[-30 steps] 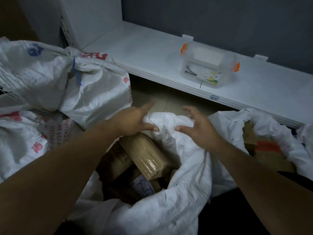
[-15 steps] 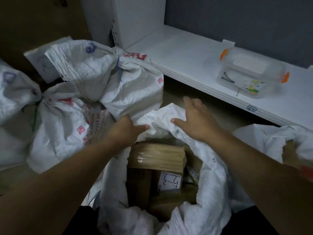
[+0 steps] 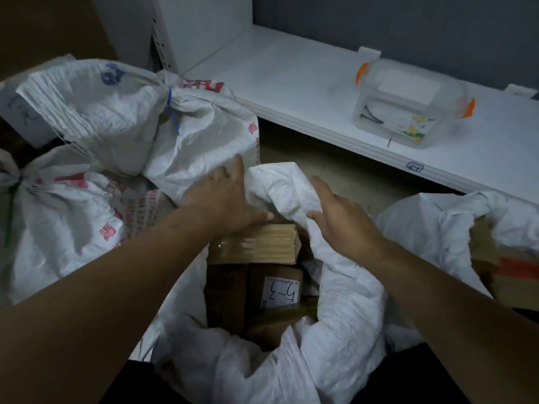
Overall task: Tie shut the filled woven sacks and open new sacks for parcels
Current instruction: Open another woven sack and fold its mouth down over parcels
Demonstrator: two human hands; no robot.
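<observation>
Open sack [image 3: 344, 316] sits front-centre, mouth wide, cartons [image 3: 256, 243] packed inside, one w/ a handwritten label [image 3: 280, 290]. Left grip [image 3: 224, 196] & right grip [image 3: 341, 217] each pinch the far rim cloth btwn thumb & fingers, a bunched fold btwn them. Tied sacks at left: blue-tied sack [image 3: 122, 118], green-tied sack [image 3: 58, 223] below it. Clear tub [image 3: 408, 106] on white shelf [image 3: 291, 83] behind.
</observation>
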